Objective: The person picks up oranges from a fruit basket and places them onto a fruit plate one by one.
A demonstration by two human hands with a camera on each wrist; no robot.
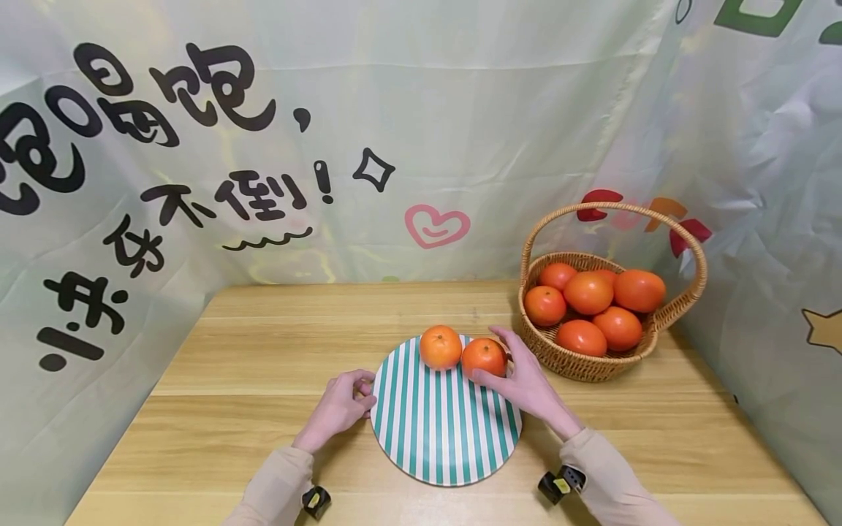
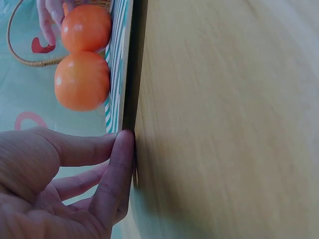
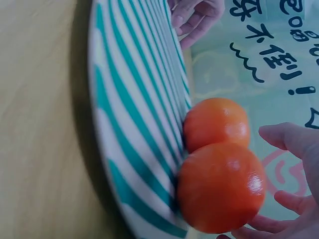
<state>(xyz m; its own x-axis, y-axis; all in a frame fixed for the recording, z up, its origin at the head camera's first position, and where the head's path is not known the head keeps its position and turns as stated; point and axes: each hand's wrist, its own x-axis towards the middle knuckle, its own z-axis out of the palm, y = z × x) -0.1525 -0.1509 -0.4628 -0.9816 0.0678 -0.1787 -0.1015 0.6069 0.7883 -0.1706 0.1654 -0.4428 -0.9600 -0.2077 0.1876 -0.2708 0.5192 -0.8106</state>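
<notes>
A round board (image 1: pixel 447 431) with green and white stripes lies on the wooden table. Two round orange fruits sit side by side at its far edge, a lighter one (image 1: pixel 441 348) and a redder one (image 1: pixel 484 357). My left hand (image 1: pixel 343 402) pinches the board's left rim; in the left wrist view the thumb (image 2: pixel 89 148) and forefinger meet at that edge. Around the redder fruit curves my right hand (image 1: pixel 522 376). The right wrist view shows its thumb (image 3: pixel 281 134) apart from the fruit and the other fingers spread, their tips low beside it.
To the right of the board stands a wicker basket (image 1: pixel 579 369) with a tall arched handle, holding several orange-red fruits (image 1: pixel 588 293). A printed cloth (image 1: pixel 526 146) hangs behind the table (image 1: pixel 263 351) and along its sides. Each sleeve has a small black device near the wrist.
</notes>
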